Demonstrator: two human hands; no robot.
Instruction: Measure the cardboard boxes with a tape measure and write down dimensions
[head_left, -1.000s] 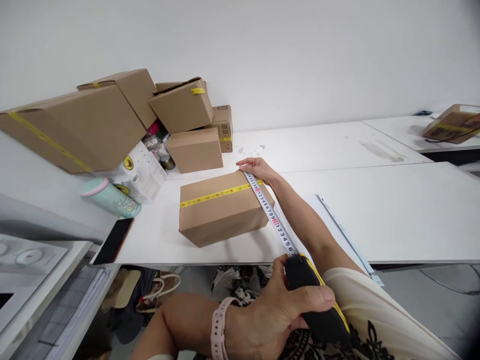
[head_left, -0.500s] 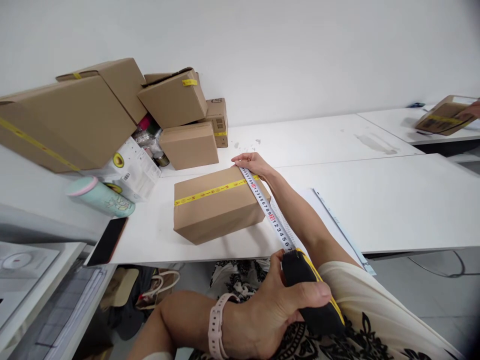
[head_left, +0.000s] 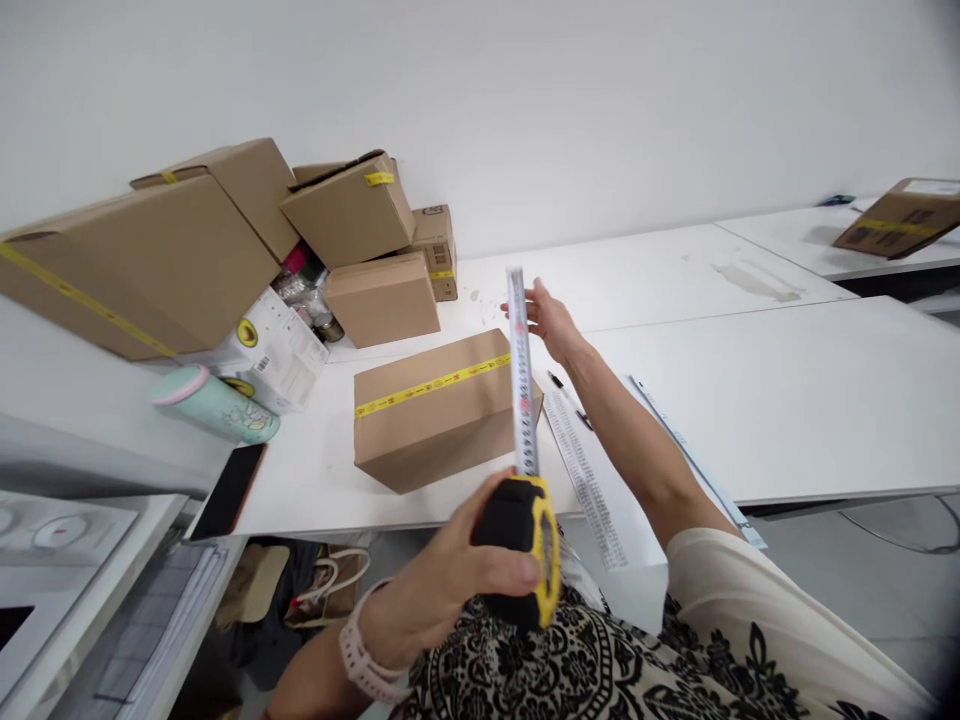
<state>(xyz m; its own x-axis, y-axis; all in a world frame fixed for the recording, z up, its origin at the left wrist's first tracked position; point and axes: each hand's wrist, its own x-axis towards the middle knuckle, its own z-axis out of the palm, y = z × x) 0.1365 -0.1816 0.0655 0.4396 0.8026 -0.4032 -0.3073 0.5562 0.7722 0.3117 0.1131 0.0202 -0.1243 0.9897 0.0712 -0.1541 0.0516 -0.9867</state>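
Note:
A brown cardboard box (head_left: 439, 405) with a yellow tape stripe lies on the white table (head_left: 750, 380) in front of me. My left hand (head_left: 457, 565) is closed around a black and yellow tape measure (head_left: 525, 545), held above my lap near the table's front edge. Its white blade (head_left: 520, 370) sticks up and forward over the box's right end, free at the tip. My right hand (head_left: 551, 320) hovers just right of the blade's tip with fingers spread, holding nothing.
Several cardboard boxes (head_left: 225, 230) are piled at the back left. Near them lie a white carton (head_left: 281, 345), a teal bottle (head_left: 214, 405) and a black phone (head_left: 229, 478). A printed sheet (head_left: 589, 470) and a pen (head_left: 566, 397) lie right of the box. Another box (head_left: 896, 218) sits on the far right table.
My right hand has let go of the blade's end and lifted off the box's far corner. My left hand has swung the tape measure left and up, so the blade points upward.

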